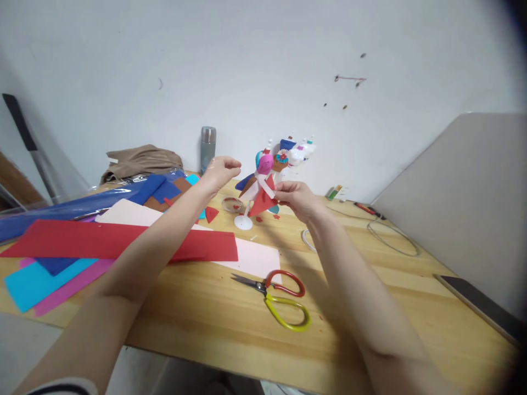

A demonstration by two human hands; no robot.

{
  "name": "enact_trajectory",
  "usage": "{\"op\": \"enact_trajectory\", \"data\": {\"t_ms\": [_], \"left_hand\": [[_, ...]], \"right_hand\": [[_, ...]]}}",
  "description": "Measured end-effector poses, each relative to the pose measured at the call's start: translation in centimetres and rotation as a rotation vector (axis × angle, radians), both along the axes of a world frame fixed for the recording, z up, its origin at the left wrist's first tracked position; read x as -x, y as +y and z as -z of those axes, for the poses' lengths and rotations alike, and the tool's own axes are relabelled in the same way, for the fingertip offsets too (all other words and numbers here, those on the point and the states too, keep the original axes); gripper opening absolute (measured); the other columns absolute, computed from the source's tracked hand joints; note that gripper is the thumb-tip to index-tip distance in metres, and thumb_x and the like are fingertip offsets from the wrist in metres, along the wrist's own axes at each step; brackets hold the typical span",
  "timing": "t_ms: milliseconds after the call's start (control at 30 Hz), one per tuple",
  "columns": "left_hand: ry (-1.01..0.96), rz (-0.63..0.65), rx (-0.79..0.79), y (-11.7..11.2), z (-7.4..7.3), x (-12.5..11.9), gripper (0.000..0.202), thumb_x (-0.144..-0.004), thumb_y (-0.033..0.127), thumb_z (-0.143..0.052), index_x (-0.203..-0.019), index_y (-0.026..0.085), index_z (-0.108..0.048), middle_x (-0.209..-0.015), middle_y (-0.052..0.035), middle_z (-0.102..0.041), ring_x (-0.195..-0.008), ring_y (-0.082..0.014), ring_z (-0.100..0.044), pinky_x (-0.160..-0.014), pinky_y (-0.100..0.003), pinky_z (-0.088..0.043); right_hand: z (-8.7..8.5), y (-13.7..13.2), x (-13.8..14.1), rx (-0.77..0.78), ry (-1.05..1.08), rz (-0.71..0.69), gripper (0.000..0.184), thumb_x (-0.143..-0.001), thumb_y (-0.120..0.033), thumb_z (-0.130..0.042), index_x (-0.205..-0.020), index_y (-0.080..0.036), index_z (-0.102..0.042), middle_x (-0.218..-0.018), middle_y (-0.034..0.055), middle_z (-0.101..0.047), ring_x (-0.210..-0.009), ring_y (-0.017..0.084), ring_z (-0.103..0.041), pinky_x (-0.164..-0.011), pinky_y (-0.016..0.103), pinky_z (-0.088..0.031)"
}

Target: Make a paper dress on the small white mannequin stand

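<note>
My right hand (297, 200) is closed, with thumb and fingertips pinching the end of a pale pink strip (265, 185) against a red triangular piece (261, 203). Both belong to or lie against a colourful handmade figure with a round magenta part (265, 163), standing on a white round base (243, 222). To its left my left hand (224, 169) hovers in the air, thumb and index finger slightly apart, with nothing visible between them. Behind the magenta part are more decorated pieces, one with a blue rosette (282, 157); they overlap, so their outlines are unclear.
Scissors (263, 287) with red and yellow handles lie near the front. Red (123, 241), pink, and blue sheets cover the left side. A grey bottle (208, 148) and brown cloth (142, 162) stand behind. At right are a cable (391, 244) and phone-like dark object (481, 307).
</note>
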State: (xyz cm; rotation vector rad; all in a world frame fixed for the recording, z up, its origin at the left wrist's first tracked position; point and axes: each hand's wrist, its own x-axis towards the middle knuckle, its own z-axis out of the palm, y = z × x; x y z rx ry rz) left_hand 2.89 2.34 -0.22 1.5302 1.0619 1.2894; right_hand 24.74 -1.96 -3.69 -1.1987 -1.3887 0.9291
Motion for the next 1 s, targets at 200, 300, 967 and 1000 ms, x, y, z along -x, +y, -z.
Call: {"op": "enact_trajectory", "data": {"t_ms": [200, 300, 967, 1000], "left_hand": [[0.089, 0.096, -0.056, 1.5, -0.6, -1.0, 0.011, -0.081, 0.011, -0.068, -0.09, 0.012, -0.075, -0.102, -0.0109, -0.076, -0.104, -0.0206, -0.068, -0.097, -0.034, -0.049], [0.12, 0.136, -0.063, 1.4, -0.5, -1.4, 0.015, -0.084, 0.014, -0.066, -0.096, 0.012, -0.074, -0.109, -0.0125, -0.076, -0.11, -0.0222, -0.067, -0.101, -0.037, -0.049], [0.166, 0.171, -0.22, -3.4, -2.6, 0.3, 0.015, -0.084, 0.024, -0.066, -0.082, 0.011, -0.074, -0.078, -0.006, -0.074, -0.071, -0.0123, -0.063, -0.067, -0.024, -0.048], [0.182, 0.197, -0.229, -4.0, -2.8, 0.2, 0.016, -0.084, 0.025, -0.067, -0.083, 0.011, -0.074, -0.077, -0.0061, -0.073, -0.07, -0.0122, -0.062, -0.067, -0.024, -0.048]], "right_hand": [[0.3, 0.3, 0.6, -0.032, 0.033, 0.015, 0.016, -0.05, -0.03, -0.08, -0.057, -0.019, -0.07, -0.054, -0.0011, -0.065, -0.051, 0.01, -0.053, -0.054, 0.026, -0.039], [0.6, 0.4, 0.8, -0.024, 0.045, 0.021, 0.015, -0.048, -0.029, -0.078, -0.057, -0.02, -0.07, -0.054, -0.0005, -0.066, -0.051, 0.011, -0.053, -0.054, 0.027, -0.04], [-3.1, -2.4, -2.5, -0.142, 0.029, 0.173, 0.019, -0.057, -0.027, -0.082, -0.056, -0.021, -0.064, -0.056, -0.001, -0.057, -0.056, 0.011, -0.047, -0.058, 0.03, -0.036], [-3.5, -3.0, -2.3, -0.159, 0.042, 0.153, 0.019, -0.058, -0.027, -0.082, -0.056, -0.021, -0.064, -0.056, -0.0009, -0.056, -0.056, 0.011, -0.046, -0.058, 0.03, -0.036]]}}
